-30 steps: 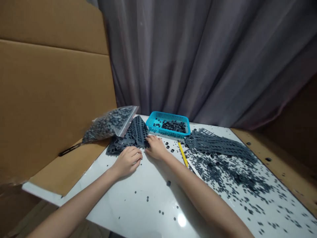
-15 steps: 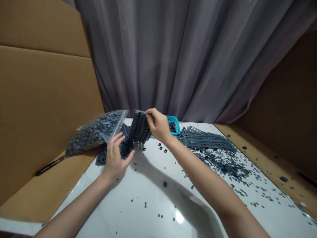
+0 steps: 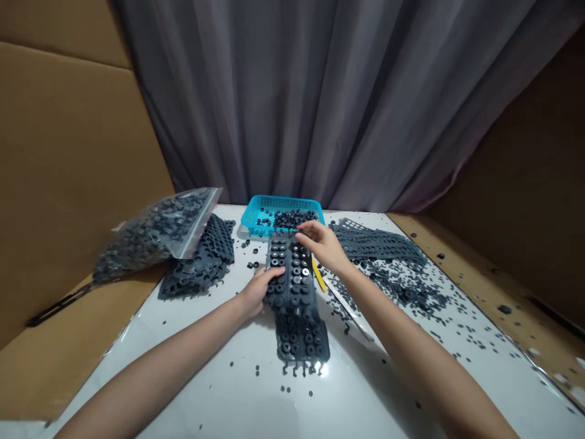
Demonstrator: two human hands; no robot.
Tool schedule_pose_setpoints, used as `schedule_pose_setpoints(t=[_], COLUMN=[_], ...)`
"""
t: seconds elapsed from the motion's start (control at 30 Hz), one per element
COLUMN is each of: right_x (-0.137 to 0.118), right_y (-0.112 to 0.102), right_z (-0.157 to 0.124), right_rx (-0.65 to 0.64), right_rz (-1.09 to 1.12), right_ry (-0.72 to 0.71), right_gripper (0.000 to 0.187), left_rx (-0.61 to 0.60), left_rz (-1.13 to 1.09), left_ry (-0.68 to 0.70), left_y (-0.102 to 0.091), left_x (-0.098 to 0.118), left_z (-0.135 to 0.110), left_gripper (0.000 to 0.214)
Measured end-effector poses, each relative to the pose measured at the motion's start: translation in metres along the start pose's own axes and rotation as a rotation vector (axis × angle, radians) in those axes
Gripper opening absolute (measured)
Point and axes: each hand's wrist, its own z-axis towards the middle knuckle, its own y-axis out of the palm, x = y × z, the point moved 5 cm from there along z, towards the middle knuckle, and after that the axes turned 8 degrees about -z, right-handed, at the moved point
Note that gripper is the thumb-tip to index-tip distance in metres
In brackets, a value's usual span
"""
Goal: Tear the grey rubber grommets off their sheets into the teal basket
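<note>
A dark grey moulded rubber sheet (image 3: 292, 289) with rows of round washer-like parts hangs over the white table, its lower end near the tabletop. My left hand (image 3: 258, 291) grips its left edge, thumb on top and fingers hidden beneath. At the sheet's far right corner, my right hand (image 3: 323, 244) pinches the edge between thumb and fingers. Just behind the sheet stands a blue plastic basket (image 3: 256, 204) holding loose small black parts. To the right of the sheet lie a yellow-handled tool (image 3: 319, 275) and a thin white strip (image 3: 350, 308).
A zip bag (image 3: 155, 228) full of black parts leans at the left, beside stacked dark sheets (image 3: 214, 244). Punched-out sheets (image 3: 377, 241) lie at the right behind scattered small discs (image 3: 411, 289). Cardboard walls (image 3: 68, 183) flank the table; a grey curtain (image 3: 292, 103) hangs behind.
The sheet has moved from beside the bag to the middle, in front of the basket. My left hand, open before, now grips it too. The view has shifted slightly.
</note>
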Motion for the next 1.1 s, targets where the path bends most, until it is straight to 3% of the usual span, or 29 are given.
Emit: schedule_pose_setpoints(t=[0.1,0.23,0.33,0.43,0.6,0.77,0.9,1.03,1.1], right_x=[0.015,-0.007,-0.017,-0.014,-0.006,-0.011,-0.007,0.010,0.021], right_y=[-0.013,-0.030,-0.023,-0.009,0.009,0.022,0.029,0.045,0.057], right_z=[-0.010,-0.018,-0.025,-0.032,-0.040,-0.049,-0.053,-0.057,-0.061], right_rx=[0.058,0.120,-0.020,-0.192,-0.412,-0.586,-0.672,-0.775,-0.769], right_rz=[0.033,-0.146,-0.310,-0.481,-0.669,-0.646,-0.489,0.081,0.403], right_ry=[0.014,-0.196,-0.340,-0.398,-0.359,-0.279,-0.161,0.064,0.223], right_gripper=[0.022,0.011,0.010,0.019,0.022,0.016,0.021,0.027,0.032], left_rx=[0.034,0.000,-0.059,-0.053,-0.103,-0.098,-0.123,-0.182,-0.220], left_rz=[0.039,0.124,0.181,0.236,0.435,0.653,0.705,0.536,0.448], left_ry=[0.042,0.075,0.109,0.157,0.224,0.278,0.266,0.072,-0.020], left_y=[-0.007,-0.009,-0.008,-0.014,-0.022,-0.018,-0.014,-0.019,-0.023], left_x=[0.004,0.010,0.008,0.005,0.001,-0.007,-0.009,-0.010,-0.012], left_z=[0.019,0.029,0.032,0.033,0.033,0.030,0.027,0.031,0.036], left_gripper=[0.026,0.027,0.029,0.026,0.026,0.032,0.037,0.041,0.042])
